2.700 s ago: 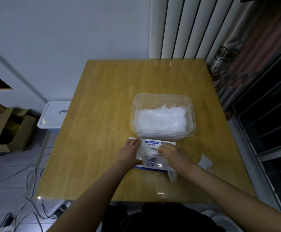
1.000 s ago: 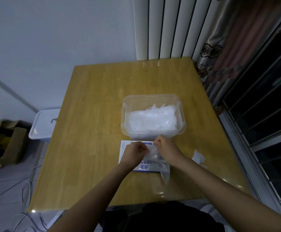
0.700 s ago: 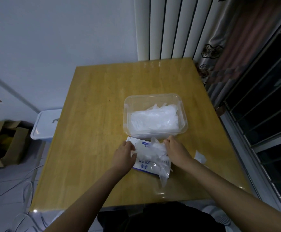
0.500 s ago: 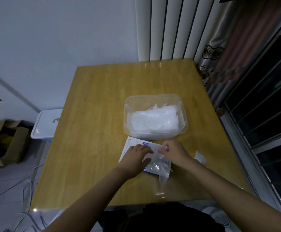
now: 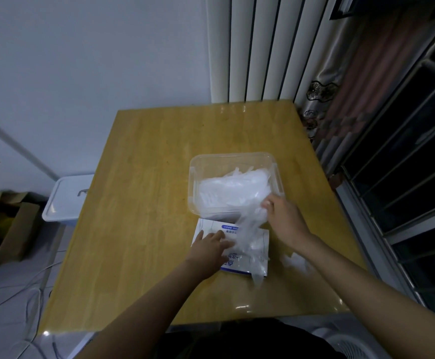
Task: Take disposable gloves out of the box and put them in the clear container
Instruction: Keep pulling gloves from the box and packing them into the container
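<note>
The right hand [image 5: 282,216] pinches a translucent plastic glove [image 5: 250,226], which trails from the flat white-and-blue box [image 5: 211,226] near the wooden bench's [image 5: 146,177] front edge. The upper end reaches the clear plastic container [image 5: 193,177]. The left hand [image 5: 208,248], fingers flat, presses the box. The film looks light, limp and clingy, so it is best pinched at an edge.

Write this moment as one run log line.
right hand pinches glove over box | left hand rests flat on box | clear container holds gloves

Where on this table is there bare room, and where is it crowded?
Bare wood: the left side of the table, left of the clear container and glove box; also the far strip behind the container. Crowded: near right, with left hand, right hand, the pulled glove and a plastic scrap.
</note>
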Motion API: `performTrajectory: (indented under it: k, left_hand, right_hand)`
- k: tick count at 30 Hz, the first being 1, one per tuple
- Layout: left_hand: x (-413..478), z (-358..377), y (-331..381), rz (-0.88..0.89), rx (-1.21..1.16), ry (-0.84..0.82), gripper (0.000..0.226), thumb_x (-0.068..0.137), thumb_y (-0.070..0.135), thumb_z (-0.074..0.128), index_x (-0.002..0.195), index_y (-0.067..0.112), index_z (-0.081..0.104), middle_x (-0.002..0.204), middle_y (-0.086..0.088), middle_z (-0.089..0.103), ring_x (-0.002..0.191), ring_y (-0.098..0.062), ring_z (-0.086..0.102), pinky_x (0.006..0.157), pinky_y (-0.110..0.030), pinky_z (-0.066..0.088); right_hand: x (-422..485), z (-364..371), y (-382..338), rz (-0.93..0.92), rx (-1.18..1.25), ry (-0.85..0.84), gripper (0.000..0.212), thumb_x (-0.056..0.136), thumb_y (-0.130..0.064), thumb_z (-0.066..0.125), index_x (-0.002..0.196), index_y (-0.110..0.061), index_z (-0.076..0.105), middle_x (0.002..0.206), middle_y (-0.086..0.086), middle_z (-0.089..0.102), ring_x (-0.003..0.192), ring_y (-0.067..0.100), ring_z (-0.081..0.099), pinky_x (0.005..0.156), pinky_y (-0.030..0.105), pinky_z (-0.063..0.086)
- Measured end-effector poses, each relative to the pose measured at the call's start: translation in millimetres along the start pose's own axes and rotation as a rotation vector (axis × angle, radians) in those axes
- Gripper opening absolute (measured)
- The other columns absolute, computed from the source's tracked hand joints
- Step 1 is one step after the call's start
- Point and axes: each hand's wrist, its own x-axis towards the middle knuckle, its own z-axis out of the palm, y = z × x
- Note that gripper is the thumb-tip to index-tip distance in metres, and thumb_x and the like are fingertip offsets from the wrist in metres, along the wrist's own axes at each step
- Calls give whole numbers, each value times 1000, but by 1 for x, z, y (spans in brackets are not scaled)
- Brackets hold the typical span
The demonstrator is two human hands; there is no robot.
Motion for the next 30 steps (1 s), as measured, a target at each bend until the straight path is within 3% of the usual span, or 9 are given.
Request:
performTrajectory:
  k: [3, 6, 10, 13, 16, 19, 22, 26, 30]
  left_hand:
    - [3, -6, 3, -8, -27, -65, 50, 94, 43, 51, 141, 30, 40, 141, 0, 40, 130, -19, 39, 115, -42, 21]
    - [4, -29, 5, -45, -231, -95, 43, 96, 45, 47, 133, 23, 52, 135, -1, 49, 119, -18, 49, 101, -32, 35]
    - [7, -68, 4, -118, -629, 287, 22, 101, 30, 41, 107, 15, 56, 108, -2, 59, 88, -13, 57, 73, -19, 44]
    - [7, -96, 0, -125, -890, 424, 38, 96, 35, 49, 129, 16, 45, 127, 5, 50, 105, -9, 52, 83, -20, 41]
    - [7, -113, 2, -35, -895, 248, 61, 85, 35, 67, 138, 24, 37, 127, 15, 43, 115, -5, 43, 83, -19, 46]
    - [15, -114, 2, 31, -807, 290, 17, 83, 26, 72, 93, 17, 61, 86, 8, 60, 82, -9, 55, 70, -25, 44]
    - [19, -118, -1, -39, -942, 351, 17, 86, 19, 68, 76, 6, 65, 67, 4, 65, 60, -4, 57, 62, -22, 44]
    - [23, -124, -6, -107, -1042, 366, 17, 88, 17, 67, 86, 0, 66, 72, -2, 68, 63, -3, 63, 65, -15, 49]
    - [32, -123, -11, -174, -1149, 371, 22, 89, 17, 64, 97, -3, 62, 77, -4, 67, 61, -2, 63, 63, -16, 52]
  right_hand:
    - [14, -28, -15, -69, 47, 139, 20, 101, -11, 39, 90, -11, 57, 75, 0, 54, 66, 14, 50, 53, 24, 36]
    - [24, -45, -25, -126, 112, 132, 22, 101, -15, 41, 87, -5, 56, 71, -1, 51, 62, 11, 45, 53, 21, 32]
    - [27, -51, -31, -171, 195, -7, 27, 100, -12, 46, 74, -18, 52, 60, -8, 47, 53, 2, 45, 50, 16, 34]
    - [30, -49, -34, -182, 237, -98, 31, 98, -15, 50, 67, -14, 51, 59, -2, 46, 50, 3, 42, 52, 17, 33]
    - [35, -48, -43, -192, 292, -176, 26, 96, -15, 53, 70, -13, 58, 59, -6, 48, 49, -1, 45, 51, 14, 33]
    - [42, -47, -47, -200, 331, -184, 36, 95, -17, 55, 60, -13, 47, 54, -6, 43, 44, -2, 43, 50, 14, 32]
    - [55, -45, -39, -91, 360, -84, 37, 96, -19, 54, 61, -12, 44, 50, -4, 41, 41, 0, 45, 59, 33, 46]
    - [65, -45, -29, 169, 505, -67, 30, 100, -31, 44, 101, -5, 58, 64, -1, 54, 59, 9, 55, 59, 23, 47]
    - [64, -38, -25, 175, 453, -328, 61, 91, -47, 52, 136, -9, 34, 115, 2, 59, 102, 14, 60, 81, 24, 47]
